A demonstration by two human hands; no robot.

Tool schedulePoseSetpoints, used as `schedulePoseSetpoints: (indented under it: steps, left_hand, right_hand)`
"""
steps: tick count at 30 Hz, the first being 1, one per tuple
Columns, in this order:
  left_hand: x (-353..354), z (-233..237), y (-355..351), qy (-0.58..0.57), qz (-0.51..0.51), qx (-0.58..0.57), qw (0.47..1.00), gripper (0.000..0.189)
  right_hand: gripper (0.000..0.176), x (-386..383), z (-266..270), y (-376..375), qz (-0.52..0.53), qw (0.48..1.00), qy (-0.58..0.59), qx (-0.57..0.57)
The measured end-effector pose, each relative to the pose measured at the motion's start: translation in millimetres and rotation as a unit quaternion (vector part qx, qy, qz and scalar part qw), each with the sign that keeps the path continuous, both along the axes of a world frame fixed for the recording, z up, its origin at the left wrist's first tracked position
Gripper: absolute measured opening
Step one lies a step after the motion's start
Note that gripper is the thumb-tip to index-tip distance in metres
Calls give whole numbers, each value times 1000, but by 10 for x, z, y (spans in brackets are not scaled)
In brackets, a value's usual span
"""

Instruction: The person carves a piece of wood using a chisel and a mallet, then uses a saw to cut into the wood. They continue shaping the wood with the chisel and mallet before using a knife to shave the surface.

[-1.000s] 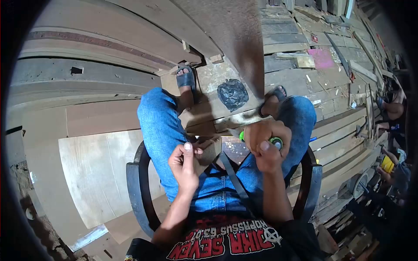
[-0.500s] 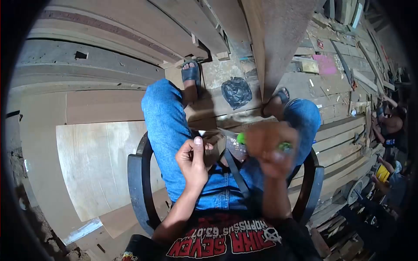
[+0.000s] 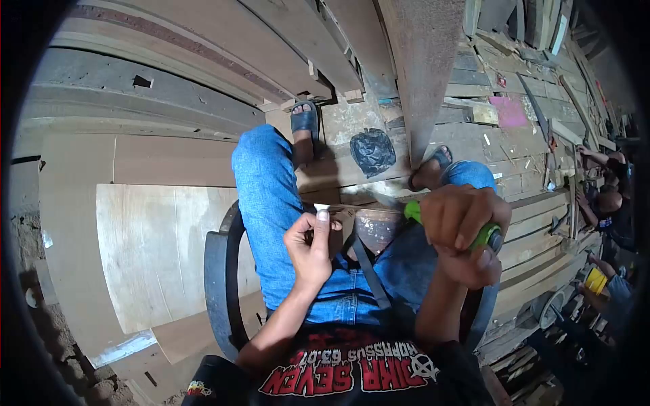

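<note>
My right hand (image 3: 467, 233) is wrapped round the green handle (image 3: 486, 237) of a tool over my right thigh. A thin metal blade (image 3: 388, 201) points left from that handle. Above my left thigh, my left hand (image 3: 311, 247) pinches a small whitish piece (image 3: 322, 208) between thumb and fingers. A thin strip runs from it toward the blade; whether they touch is unclear. Between my legs is a worn, speckled surface (image 3: 376, 230), with a dark strap (image 3: 366, 268) beside it.
A black plastic bag (image 3: 372, 152) lies on the floor between my feet. Dark chair arms (image 3: 227, 291) flank me. A pale wooden panel (image 3: 162, 250) lies left. Stacked planks (image 3: 528, 223) and other people (image 3: 606, 203) are at the right.
My right hand has moved right with the green-handled tool, away from my left hand. The view has shifted slightly, and my left hand still pinches the small piece.
</note>
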State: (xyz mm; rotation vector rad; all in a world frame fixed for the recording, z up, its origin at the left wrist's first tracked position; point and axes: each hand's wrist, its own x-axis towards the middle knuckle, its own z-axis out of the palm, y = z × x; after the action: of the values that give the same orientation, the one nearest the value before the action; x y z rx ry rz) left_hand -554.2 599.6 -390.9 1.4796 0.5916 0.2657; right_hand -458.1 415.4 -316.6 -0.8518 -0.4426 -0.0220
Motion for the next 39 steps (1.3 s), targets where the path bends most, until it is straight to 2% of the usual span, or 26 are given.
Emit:
schedulePoseSetpoints:
  steps: [2, 4, 7, 11, 12, 13, 15, 16, 17, 19, 21, 23, 25, 26, 28, 30, 32, 34, 37, 38, 39]
  left_hand:
    - [21, -27, -25, -17, 3, -1, 1000, 33]
    - [9, -6, -26, -4, 6, 10, 1000, 33]
    - [8, 24, -39, -11, -10, 38, 999, 33]
    - [-3, -37, 0, -17, -3, 12, 1000, 35]
    - [-8, -61, 3, -27, 2, 8, 1000, 35]
    - [2, -31, 6, -25, 6, 26, 999, 35]
    - [3, -33, -2, -27, 17, 15, 999, 35]
    - [14, -10, -22, -21, 12, 12, 1000, 35]
    - [14, 30, -41, -14, 5, 11, 1000, 35]
    - [-32, 28, -69, 1, 7, 2, 1000, 35]
    - [-14, 2, -30, 0, 6, -12, 1000, 35]
    - [-52, 6, 20, -2, 0, 31, 1000, 34]
    - [-15, -25, 39, -8, 0, 25, 1000, 34]
    - [6, -37, 11, -35, 6, 26, 999, 33]
    - [16, -15, -14, -28, 5, 7, 1000, 32]
    - [7, 22, 9, -7, -8, 8, 1000, 32]
    - [-35, 16, 11, -5, -9, 9, 1000, 33]
    - [0, -38, 37, -11, -12, 19, 1000, 34]
    - [-17, -17, 46, -14, -16, -5, 1000, 33]
    - [-13, -30, 40, -28, -16, 2, 999, 32]
    - [-5, -35, 35, -28, -17, 4, 999, 33]
  right_hand:
    - [32, -30, -105, 135, 11, 999, -31, 7]
    - [32, -217, -744, 415, 36, 995, 56, -68]
    - [30, -186, -623, 295, 60, 996, 36, -55]
    - [31, -117, -15, 79, 39, 999, 24, -3]
    - [31, -106, 53, 42, 32, 999, 4, -9]
    - [30, -99, 5, 74, -16, 998, -14, -61]
    - [29, -146, -361, 307, -111, 980, -49, -160]
    - [26, -198, -792, 541, -76, 989, -17, -127]
    - [26, -173, -739, 518, 9, 989, -46, -142]
    - [28, -134, -624, 500, 20, 990, -31, -135]
    - [31, 4, -146, 309, -30, 977, -106, -185]
    - [33, -11, 141, 213, -31, 982, -110, -152]
    - [34, -62, 280, 170, 2, 998, -57, -32]
    - [34, -73, 80, 202, 6, 996, -70, -47]
    - [33, -187, -464, 407, 14, 993, -18, -120]
    - [34, -166, -543, 495, 1, 988, -1, -154]
    - [35, -171, -470, 385, -42, 987, -1, -155]
    - [36, -101, -178, 157, -60, 987, -46, -144]
    - [40, -142, 285, 23, -34, 998, -10, -48]
    - [39, -161, 225, 101, -56, 997, -14, -52]
    - [35, -143, 44, 157, -74, 982, -42, -167]
